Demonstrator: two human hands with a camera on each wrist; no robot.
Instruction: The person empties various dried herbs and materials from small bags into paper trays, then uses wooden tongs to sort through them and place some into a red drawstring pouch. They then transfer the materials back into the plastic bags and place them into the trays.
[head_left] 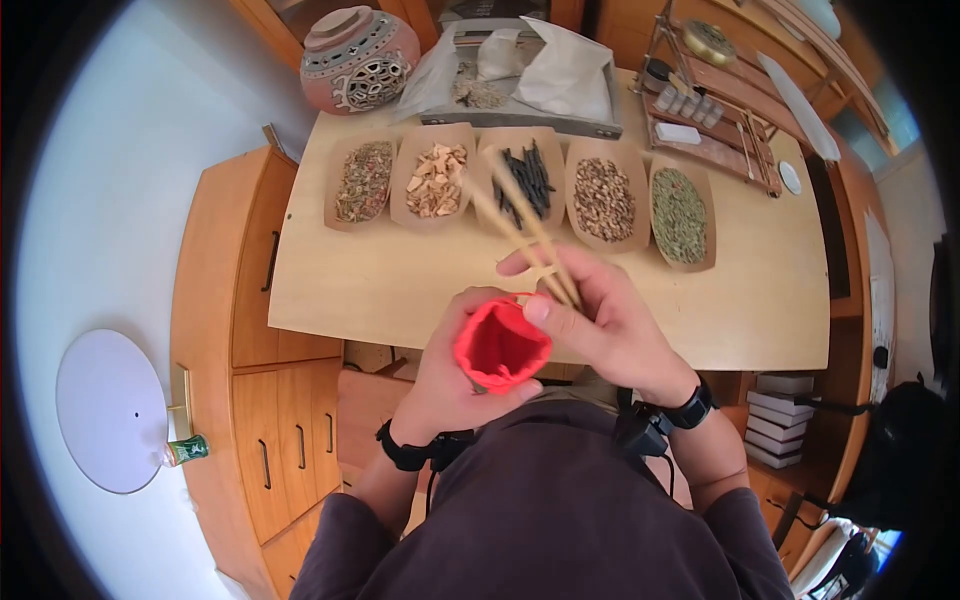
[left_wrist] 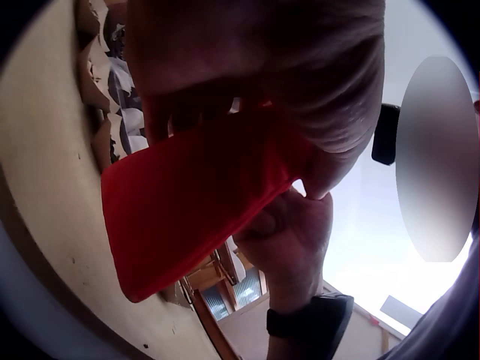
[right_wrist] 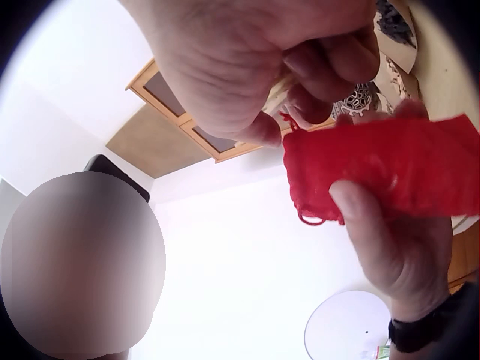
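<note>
My left hand [head_left: 455,370] grips a red drawstring pouch [head_left: 503,345], its mouth wide and facing up. The left thumb lies along the pouch's side in the right wrist view. In my right hand [head_left: 615,325] is a pair of light wooden tongs [head_left: 530,235], slightly blurred, their two tips pointing away toward the trays. The right thumb is right at the pouch's rim, by its red cord [right_wrist: 289,120]. Beyond the tongs lie black stick-like pieces [head_left: 525,180] in a paper tray. Seen from the left wrist, the pouch [left_wrist: 195,202] hangs flat and smooth.
Paper trays hold mixed dried herbs [head_left: 364,182], pale chips [head_left: 437,180], brown speckled pieces [head_left: 604,200] and green seeds [head_left: 680,215] in a row on the table [head_left: 400,290]. Behind them are a grey tray [head_left: 520,122], a patterned pot [head_left: 360,62] and a wooden rack [head_left: 715,110].
</note>
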